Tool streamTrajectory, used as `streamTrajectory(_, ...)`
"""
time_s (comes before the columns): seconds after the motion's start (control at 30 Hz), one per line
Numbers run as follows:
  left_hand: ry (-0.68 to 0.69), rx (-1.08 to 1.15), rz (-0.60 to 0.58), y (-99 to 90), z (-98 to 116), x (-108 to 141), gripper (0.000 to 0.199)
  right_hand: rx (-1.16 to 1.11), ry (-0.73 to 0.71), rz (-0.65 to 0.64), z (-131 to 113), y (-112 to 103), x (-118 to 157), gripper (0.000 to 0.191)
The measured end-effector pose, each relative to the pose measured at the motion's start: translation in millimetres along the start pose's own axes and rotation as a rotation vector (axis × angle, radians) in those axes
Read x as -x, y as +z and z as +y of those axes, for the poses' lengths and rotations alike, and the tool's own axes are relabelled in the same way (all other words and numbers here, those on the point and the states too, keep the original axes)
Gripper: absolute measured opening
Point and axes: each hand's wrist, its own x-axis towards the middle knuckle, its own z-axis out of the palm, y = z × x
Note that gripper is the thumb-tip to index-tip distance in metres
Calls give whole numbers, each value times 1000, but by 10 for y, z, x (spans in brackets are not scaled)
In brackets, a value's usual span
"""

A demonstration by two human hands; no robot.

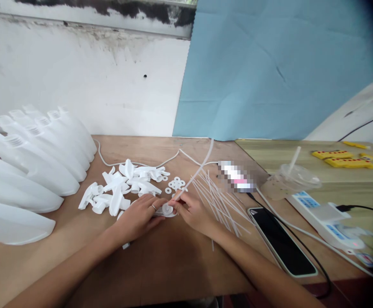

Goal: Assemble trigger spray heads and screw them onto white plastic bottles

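Observation:
My left hand point(141, 217), a ring on one finger, is closed over a white trigger spray head point(167, 209) lying on its side near the table top. The round collar end of the spray head faces my right hand point(191, 209). Between that hand's thumb and fingers is pinched a thin translucent plastic tube point(203, 164), which slants up and away to the right. Its lower end meets the collar; whether it sits inside cannot be made out. Behind my left hand is a heap of white spray heads point(117, 192). Small white ring washers point(176, 184) lie beside the heap.
White bottles point(45, 149) stand in rows at left. Loose thin tubes point(218, 201) spread right of my hands. Farther right are a phone point(284, 241), a power strip point(327, 222) with cables, a plastic cup point(289, 182) with a straw, and yellow pieces point(349, 161).

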Motion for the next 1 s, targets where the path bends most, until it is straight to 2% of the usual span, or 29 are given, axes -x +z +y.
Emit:
streamTrajectory(0.27,-17,0,-6,-5,9,1,39,123,-66,6,-59,-29,-18,23)
streamTrajectory(0.6,-7,47,33,-13,0,-7,36,321,-202,-11,7,31,-19,23)
streamTrajectory(0.87,6,98,77,-35,17,-56,23,404,-307,8,28,72,-49,23)
streamTrajectory(1.0,14,86,61,-27,12,-63,15,423,-365,-4,-5,103,-72,24)
